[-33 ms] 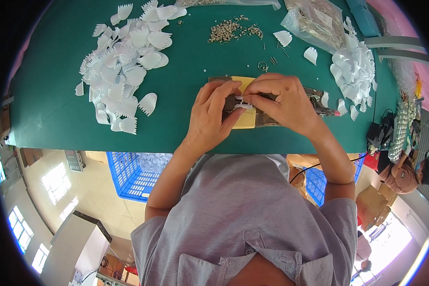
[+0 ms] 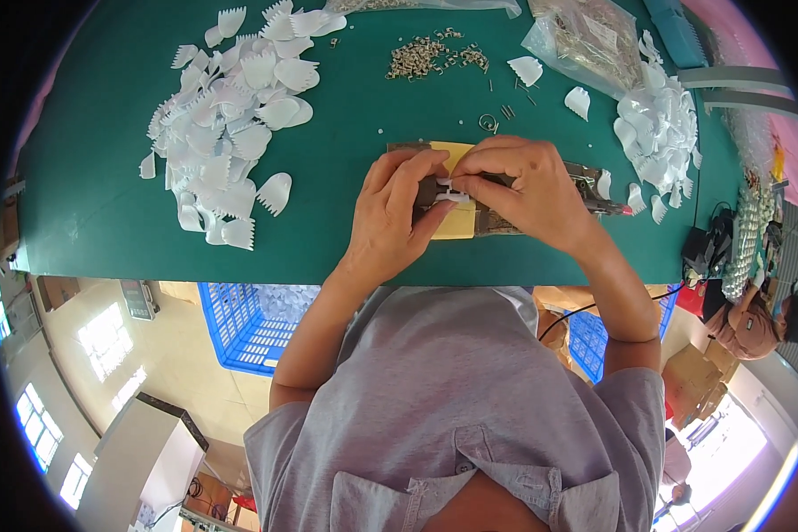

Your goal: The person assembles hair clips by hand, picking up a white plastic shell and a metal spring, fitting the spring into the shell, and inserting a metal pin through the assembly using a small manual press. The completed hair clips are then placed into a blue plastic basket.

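Note:
My left hand [image 2: 397,211] grips a small white plastic hair-claw piece [image 2: 453,197] between thumb and fingers. My right hand [image 2: 525,191] is closed in a pinch at the same piece; what its fingertips hold is too small to make out. Both hands rest over a dark block-like fixture [image 2: 498,222] with a yellow patch [image 2: 453,229] across it. At the fixture's right end sits a metal tool with a red tip [image 2: 614,209]. Beyond my hands lie a metal ring [image 2: 488,122], a few thin pins [image 2: 508,112] and a pile of small metal springs [image 2: 417,58].
A large heap of white toothed claw pieces [image 2: 217,133] covers the left of the green table [image 2: 89,195]; a smaller heap [image 2: 656,133] lies at right. Plastic bags of metal parts [image 2: 585,44] lie at the back. A blue crate [image 2: 230,332] stands below the table edge. Another person [image 2: 754,324] is at far right.

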Demonstrator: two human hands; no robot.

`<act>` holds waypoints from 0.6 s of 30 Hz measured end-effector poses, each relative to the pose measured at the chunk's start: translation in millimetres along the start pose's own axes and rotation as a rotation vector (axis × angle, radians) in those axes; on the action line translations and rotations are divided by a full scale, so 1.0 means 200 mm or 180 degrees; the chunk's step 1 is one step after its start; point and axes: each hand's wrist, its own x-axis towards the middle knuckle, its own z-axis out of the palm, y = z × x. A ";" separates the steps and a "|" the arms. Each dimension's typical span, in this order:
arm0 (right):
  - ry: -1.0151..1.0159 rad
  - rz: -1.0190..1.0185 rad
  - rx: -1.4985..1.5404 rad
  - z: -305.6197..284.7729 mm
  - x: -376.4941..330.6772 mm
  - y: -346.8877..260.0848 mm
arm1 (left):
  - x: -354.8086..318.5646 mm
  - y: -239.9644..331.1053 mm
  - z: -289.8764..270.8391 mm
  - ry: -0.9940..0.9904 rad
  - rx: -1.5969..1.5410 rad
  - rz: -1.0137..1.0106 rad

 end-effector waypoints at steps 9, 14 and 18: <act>0.1131 0.0049 -0.0469 -0.12 0.01 0.19 | 0.01 0.02 -0.02 -0.0116 0.0204 0.0096; 0.1095 0.0450 -0.0801 -0.19 0.05 0.37 | 0.01 0.03 -0.02 -0.0143 0.0174 0.0048; 0.0991 0.0610 -0.1127 -0.18 0.12 0.32 | 0.02 0.03 -0.03 -0.0165 0.0175 0.0058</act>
